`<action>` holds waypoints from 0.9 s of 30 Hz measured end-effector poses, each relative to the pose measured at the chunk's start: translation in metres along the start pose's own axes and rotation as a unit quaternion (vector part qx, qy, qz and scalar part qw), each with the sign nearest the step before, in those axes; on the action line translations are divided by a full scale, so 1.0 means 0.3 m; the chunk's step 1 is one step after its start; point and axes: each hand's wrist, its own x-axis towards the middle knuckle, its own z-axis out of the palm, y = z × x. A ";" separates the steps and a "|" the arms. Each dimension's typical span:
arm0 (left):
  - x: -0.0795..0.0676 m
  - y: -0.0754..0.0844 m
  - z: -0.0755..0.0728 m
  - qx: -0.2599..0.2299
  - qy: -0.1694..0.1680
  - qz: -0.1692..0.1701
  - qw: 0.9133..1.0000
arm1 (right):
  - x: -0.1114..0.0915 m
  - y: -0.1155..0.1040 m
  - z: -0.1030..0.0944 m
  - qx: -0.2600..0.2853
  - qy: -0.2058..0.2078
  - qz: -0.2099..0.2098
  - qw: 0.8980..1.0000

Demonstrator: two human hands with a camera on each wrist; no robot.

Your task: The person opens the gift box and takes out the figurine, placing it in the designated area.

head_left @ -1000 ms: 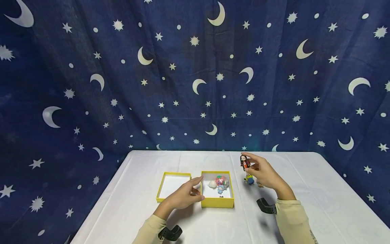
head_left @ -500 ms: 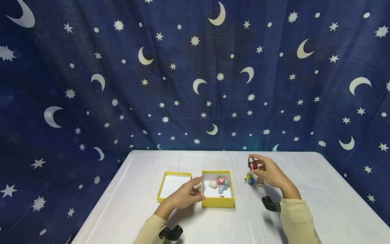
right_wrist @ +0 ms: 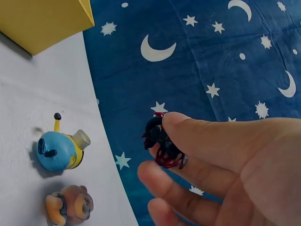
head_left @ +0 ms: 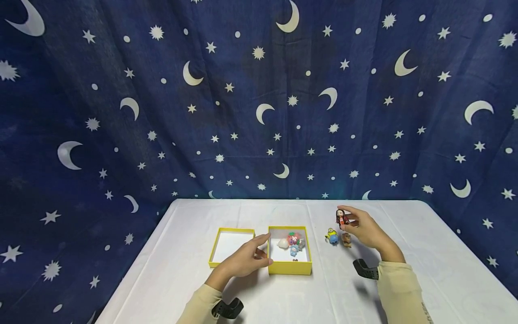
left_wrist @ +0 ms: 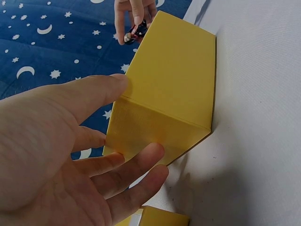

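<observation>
My right hand (head_left: 364, 227) pinches a small long-haired doll figurine (head_left: 341, 218), dark-haired with red on its clothes, between thumb and fingers above the table. In the right wrist view the figurine (right_wrist: 162, 141) shows mostly its dark side. Below that hand, a yellow-and-blue minion figurine (head_left: 332, 236) and a brown bear-like figurine (head_left: 346, 240) are on the table. My left hand (head_left: 243, 258) rests against the left side of an open yellow box (head_left: 289, 268), its thumb by the near corner and fingers along the wall (left_wrist: 155, 125). Several small toys (head_left: 294, 240) lie inside the box.
Left of the box, a yellow-edged lid (head_left: 211, 246) lies with its white inside facing up, partly behind my left hand. A white cloth (head_left: 299, 301) covers the table. Behind its far edge hangs a dark blue curtain (head_left: 243, 175) with moons and stars.
My right hand has moved right with the doll figurine, away from the box, so the bear-like figurine below shows more fully. The left hand has stayed at the box.
</observation>
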 end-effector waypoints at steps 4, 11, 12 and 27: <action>0.002 -0.002 0.000 0.002 -0.001 0.000 1.000 | -0.009 0.013 -0.013 0.028 -0.014 0.010 0.999; 0.002 0.000 -0.001 -0.001 0.000 -0.001 1.000 | -0.029 0.046 -0.038 0.045 -0.016 0.029 0.998; 0.001 0.000 -0.001 0.000 -0.001 -0.001 1.000 | -0.032 0.054 -0.042 0.046 -0.016 0.035 0.998; 0.000 0.002 0.000 -0.006 -0.004 -0.002 1.000 | -0.057 0.202 -0.054 0.135 -0.068 0.083 0.985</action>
